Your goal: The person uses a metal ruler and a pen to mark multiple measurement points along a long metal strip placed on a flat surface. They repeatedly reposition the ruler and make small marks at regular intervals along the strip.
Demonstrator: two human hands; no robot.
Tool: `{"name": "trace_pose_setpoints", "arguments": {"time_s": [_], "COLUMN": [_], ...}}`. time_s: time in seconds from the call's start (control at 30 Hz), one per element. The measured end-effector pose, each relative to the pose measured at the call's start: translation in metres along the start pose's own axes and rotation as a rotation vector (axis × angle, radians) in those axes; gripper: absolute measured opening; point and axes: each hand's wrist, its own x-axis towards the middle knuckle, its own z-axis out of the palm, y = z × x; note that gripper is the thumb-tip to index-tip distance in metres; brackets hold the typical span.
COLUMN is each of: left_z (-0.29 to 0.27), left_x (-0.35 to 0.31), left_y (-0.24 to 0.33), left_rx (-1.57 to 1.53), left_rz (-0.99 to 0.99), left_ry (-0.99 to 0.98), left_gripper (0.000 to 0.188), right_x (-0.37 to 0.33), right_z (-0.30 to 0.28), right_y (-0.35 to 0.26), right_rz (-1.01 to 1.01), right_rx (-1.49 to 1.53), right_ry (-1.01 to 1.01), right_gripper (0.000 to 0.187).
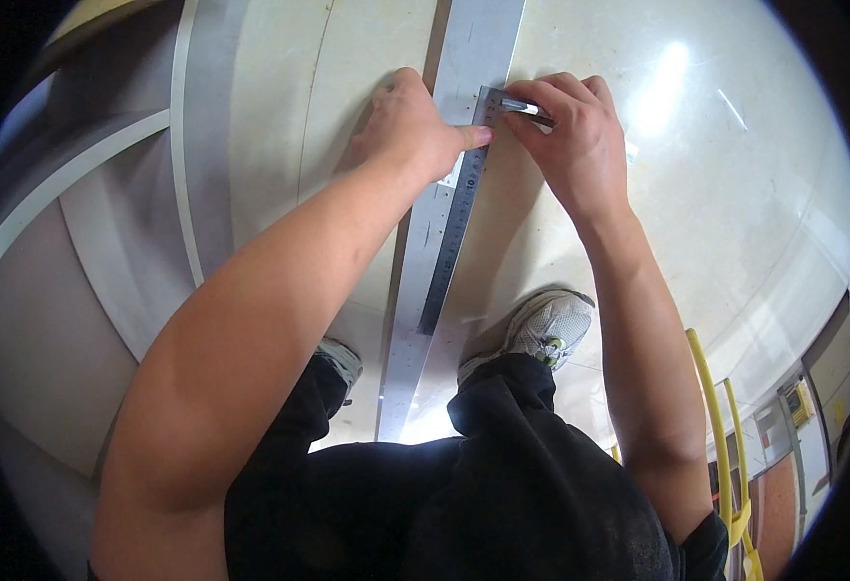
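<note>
A long grey metal bar [415,281] runs away from me between my feet. Along its right edge lies a steel ruler [459,208] with dark graduations. My left hand [408,131] comes over the bar from the left; its thumb presses on the ruler near the far end, and its other fingers are curled at the bar's left side, partly hidden. In my right hand [580,126], a slim silver-and-dark pen [527,108] is pinched between thumb and fingers. The pen's tip points left, at the ruler's far end. A small white label [451,174] on the bar shows beside the left thumb.
Below the bar spreads a shiny pale floor [715,203]. My shoes [549,329] stand on either side of the bar. Grey panels with light edges [115,194] rise at the left. Yellow rails [715,416] stand at the lower right.
</note>
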Motion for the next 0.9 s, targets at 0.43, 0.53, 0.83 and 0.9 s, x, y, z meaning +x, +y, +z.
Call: {"name": "trace_pose_setpoints", "arguments": {"time_s": [0.43,0.53,0.83,0.9], "left_z": [0.001,0.000,-0.005,0.000], "left_x": [0.000,0.000,0.001,-0.001], "left_y": [-0.001,-0.001,0.002,0.000], "left_rx": [-0.009,-0.016,-0.016,-0.026], "left_rz": [0.006,0.006,-0.077,-0.009], "left_ry": [0.008,0.014,-0.123,-0.008], "left_gripper": [0.068,0.068,0.085,0.071], "right_x": [0.000,0.000,0.009,0.013], "right_z": [0.000,0.001,-0.038,-0.038], "right_y": [-0.002,0.000,0.013,0.018], "right_rz": [0.005,-0.004,0.325,0.349], "right_rx": [-0.011,-0.012,0.759,0.918], "right_ry": [0.003,-0.003,0.498,0.640], "right_gripper": [0.025,0.027,0.038,0.038]}}
